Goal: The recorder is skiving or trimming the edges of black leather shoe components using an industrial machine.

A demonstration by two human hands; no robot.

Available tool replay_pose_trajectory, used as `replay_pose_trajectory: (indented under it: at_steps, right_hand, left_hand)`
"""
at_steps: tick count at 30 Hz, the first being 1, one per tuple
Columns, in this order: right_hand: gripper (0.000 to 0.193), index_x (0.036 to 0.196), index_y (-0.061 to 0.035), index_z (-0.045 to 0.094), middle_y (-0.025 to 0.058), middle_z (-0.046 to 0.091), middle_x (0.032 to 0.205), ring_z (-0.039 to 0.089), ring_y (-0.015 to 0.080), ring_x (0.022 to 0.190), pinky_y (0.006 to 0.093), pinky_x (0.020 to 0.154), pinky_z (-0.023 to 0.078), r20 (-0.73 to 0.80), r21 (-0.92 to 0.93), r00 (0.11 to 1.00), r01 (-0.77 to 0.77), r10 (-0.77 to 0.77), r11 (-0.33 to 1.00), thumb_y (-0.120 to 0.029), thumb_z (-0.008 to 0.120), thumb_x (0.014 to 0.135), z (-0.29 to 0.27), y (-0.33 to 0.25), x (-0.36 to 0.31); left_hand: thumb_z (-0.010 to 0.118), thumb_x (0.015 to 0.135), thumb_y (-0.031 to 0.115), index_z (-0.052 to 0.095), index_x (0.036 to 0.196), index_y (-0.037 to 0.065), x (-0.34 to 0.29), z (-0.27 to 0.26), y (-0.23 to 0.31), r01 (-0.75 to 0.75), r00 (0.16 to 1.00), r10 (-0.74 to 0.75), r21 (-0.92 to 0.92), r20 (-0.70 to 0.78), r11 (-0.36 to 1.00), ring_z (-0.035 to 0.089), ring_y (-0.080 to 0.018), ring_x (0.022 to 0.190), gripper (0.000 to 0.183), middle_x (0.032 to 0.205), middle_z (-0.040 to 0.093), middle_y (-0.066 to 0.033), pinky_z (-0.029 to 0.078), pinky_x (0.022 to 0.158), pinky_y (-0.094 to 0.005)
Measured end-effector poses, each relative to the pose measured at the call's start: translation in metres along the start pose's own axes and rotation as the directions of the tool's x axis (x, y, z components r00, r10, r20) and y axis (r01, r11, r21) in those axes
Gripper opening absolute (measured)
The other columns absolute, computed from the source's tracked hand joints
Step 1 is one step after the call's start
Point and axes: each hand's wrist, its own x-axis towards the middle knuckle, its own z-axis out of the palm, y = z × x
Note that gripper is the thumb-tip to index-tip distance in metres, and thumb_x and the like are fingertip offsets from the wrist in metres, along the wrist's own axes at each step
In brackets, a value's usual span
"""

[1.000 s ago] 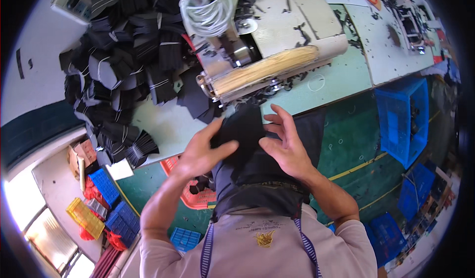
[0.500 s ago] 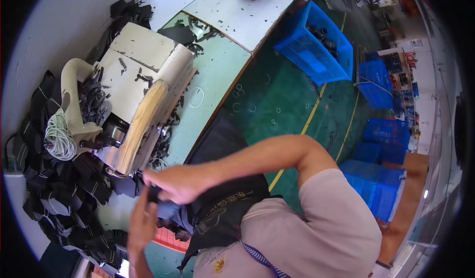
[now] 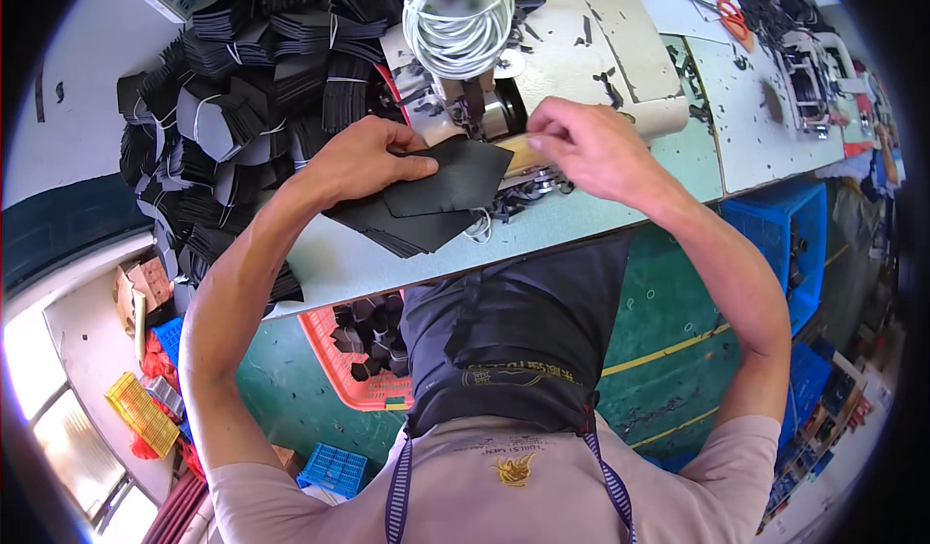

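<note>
My left hand (image 3: 366,163) pinches a flat black cut piece (image 3: 455,178) between thumb and fingers, at the front of an off-white machine (image 3: 630,35). The piece's right tip reaches a pale tan bar (image 3: 523,155) along the machine's front. Below it, a stack of similar black pieces (image 3: 412,229) lies on the table edge. My right hand (image 3: 593,147) is beside the tan bar with fingers curled together; whether anything small is between them is hidden. A coil of pale cable (image 3: 460,21) hangs over the machine's head.
Bundled black pieces (image 3: 232,118) are heaped left of the machine. Dark scraps litter the pale green table (image 3: 339,263). Orange-handled scissors (image 3: 734,23) lie at the back right. A red basket (image 3: 325,336) of black pieces stands below; a blue crate (image 3: 814,244) is at right.
The view has swung from a sideways tilt to face the machine squarely. My hands, close together before, are now apart, with the black piece in my left hand plainly visible.
</note>
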Motion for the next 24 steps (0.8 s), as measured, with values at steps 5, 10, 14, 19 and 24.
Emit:
replay_pose_trajectory:
  at_steps: [5, 10, 14, 19, 24]
  right_hand:
    - [0.034, 0.118, -0.0038, 0.061, 0.0134, 0.062, 0.115, 0.057, 0.0351, 0.110, 0.0422, 0.097, 0.046, -0.077, -0.283, 0.984, 0.135, -0.162, 0.950, -0.013, 0.070, 0.086, -0.019, 0.005, -0.004]
    - [0.054, 0.128, -0.0039, 0.056, 0.0124, 0.058, 0.121, 0.050, 0.0341, 0.119, 0.0412, 0.100, 0.045, -0.130, -0.325, 0.938, 0.266, -0.321, 0.908, -0.003, 0.074, 0.078, -0.007, -0.006, 0.011]
    - [0.041, 0.118, -0.0018, 0.062, 0.0130, 0.062, 0.105, 0.056, 0.0327, 0.106, 0.0428, 0.093, 0.048, -0.092, -0.450, 0.939, 0.257, -0.331, 0.855, -0.007, 0.074, 0.080, -0.015, 0.006, 0.011]
    - [0.027, 0.108, -0.0030, 0.066, 0.0155, 0.064, 0.099, 0.059, 0.0341, 0.104, 0.0435, 0.092, 0.048, 0.085, -0.266, 0.990, 0.128, -0.108, 0.956, -0.007, 0.071, 0.082, -0.042, 0.007, 0.007]
    - [0.022, 0.104, -0.0032, 0.068, 0.0151, 0.063, 0.113, 0.057, 0.0338, 0.112, 0.0409, 0.096, 0.046, 0.179, -0.122, 0.959, 0.241, -0.218, 0.963, -0.008, 0.069, 0.083, -0.046, 0.003, 0.010]
  left_hand:
    - [0.071, 0.086, 0.034, 0.077, 0.095, 0.003, 0.012, -0.013, 0.020, -0.050, 0.998, 0.055, 0.184, -0.019, 0.982, 0.065, -0.0169, 0.075, 0.033, 0.082, 0.072, -0.0100, 0.050, 0.074, -0.0331]
    - [0.070, 0.086, 0.035, 0.074, 0.109, 0.004, 0.018, -0.010, 0.042, -0.115, 0.993, 0.103, 0.330, 0.052, 0.937, 0.069, -0.0224, 0.090, 0.039, 0.094, 0.073, -0.0143, 0.051, 0.081, -0.0362]
    - [0.071, 0.090, 0.026, 0.068, 0.115, 0.001, 0.011, -0.007, 0.007, -0.232, 0.968, 0.225, 0.049, 0.114, 0.971, 0.063, -0.0136, 0.086, 0.036, 0.097, 0.070, -0.0060, 0.050, 0.082, -0.0298]
    - [0.074, 0.083, 0.036, 0.075, 0.101, 0.002, 0.012, -0.005, 0.021, 0.007, 1.000, -0.002, 0.273, -0.020, 0.962, 0.069, -0.0218, 0.083, 0.038, 0.088, 0.072, -0.0140, 0.052, 0.079, -0.0368]
    - [0.072, 0.083, 0.039, 0.077, 0.100, 0.005, 0.022, -0.008, 0.045, -0.035, 0.998, 0.053, 0.386, -0.036, 0.922, 0.070, -0.0257, 0.086, 0.038, 0.090, 0.072, -0.0182, 0.052, 0.080, -0.0383]
